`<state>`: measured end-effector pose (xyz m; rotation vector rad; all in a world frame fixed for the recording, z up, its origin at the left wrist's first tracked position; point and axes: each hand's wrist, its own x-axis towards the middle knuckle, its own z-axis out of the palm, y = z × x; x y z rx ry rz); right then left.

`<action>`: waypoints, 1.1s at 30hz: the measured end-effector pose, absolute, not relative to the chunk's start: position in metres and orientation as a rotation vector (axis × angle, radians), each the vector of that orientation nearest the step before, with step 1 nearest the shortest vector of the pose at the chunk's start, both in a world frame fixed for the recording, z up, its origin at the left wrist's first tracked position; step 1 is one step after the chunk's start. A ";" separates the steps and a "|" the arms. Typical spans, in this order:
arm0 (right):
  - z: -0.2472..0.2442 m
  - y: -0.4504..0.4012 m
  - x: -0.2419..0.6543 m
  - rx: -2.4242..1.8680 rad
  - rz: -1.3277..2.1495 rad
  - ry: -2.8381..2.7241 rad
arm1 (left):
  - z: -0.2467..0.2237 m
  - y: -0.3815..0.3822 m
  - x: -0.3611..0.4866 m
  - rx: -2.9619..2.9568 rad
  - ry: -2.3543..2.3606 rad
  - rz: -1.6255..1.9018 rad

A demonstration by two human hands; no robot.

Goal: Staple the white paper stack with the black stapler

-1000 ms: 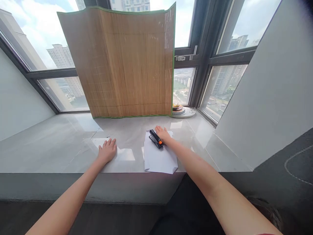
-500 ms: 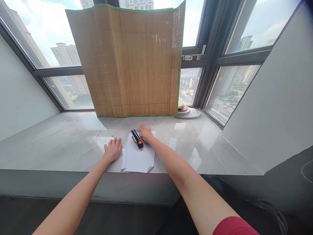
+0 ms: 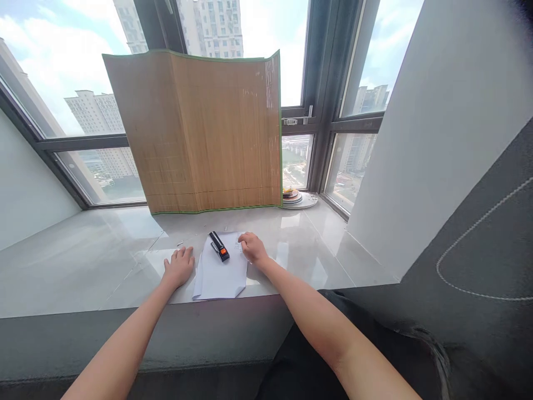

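Note:
White paper sheets (image 3: 220,278) lie on the tiled sill near its front edge, the lower right corner folded. On them rests a black stapler (image 3: 219,246) with an orange patch, slanting down to the right. My left hand (image 3: 179,266) lies on the sill left of the paper, fingers spread, holding nothing. At the paper's upper right edge is my right hand (image 3: 253,249), its fingers curled together over the sheet's border; whether they pinch the paper is too small to tell. Faint printing shows beside its fingertips.
A bamboo mat (image 3: 208,133) with green edging stands upright against the window behind the paper. Stacked plates (image 3: 300,200) sit at its right end. The sill (image 3: 83,261) drops off at its front edge. A beaded cord (image 3: 462,286) hangs at the right.
The view has shifted, so the scene sits further left and lower. My right hand's fingers, spread over the paper's top before, are now curled at its right edge. The left hand stays beside the paper.

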<state>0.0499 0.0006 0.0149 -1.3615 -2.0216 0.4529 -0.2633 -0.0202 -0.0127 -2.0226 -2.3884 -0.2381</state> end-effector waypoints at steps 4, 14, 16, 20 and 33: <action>0.007 -0.020 -0.005 -1.147 0.575 -2.081 | -0.011 -0.021 -0.262 -2.013 -2.369 -0.230; 0.011 -0.025 0.034 -1.391 0.594 -2.199 | -0.009 -0.022 -0.262 -2.016 -2.387 -0.259; 0.011 -0.022 0.063 -1.378 0.604 -2.191 | -0.006 -0.025 -0.261 -2.001 -2.395 -0.272; 0.007 -0.016 0.123 -1.320 0.719 -2.185 | 0.000 -0.029 -0.252 -1.949 -2.375 -0.400; -0.005 -0.004 0.130 -1.479 0.585 -1.888 | -0.033 -0.019 -0.107 -2.594 -1.787 -0.589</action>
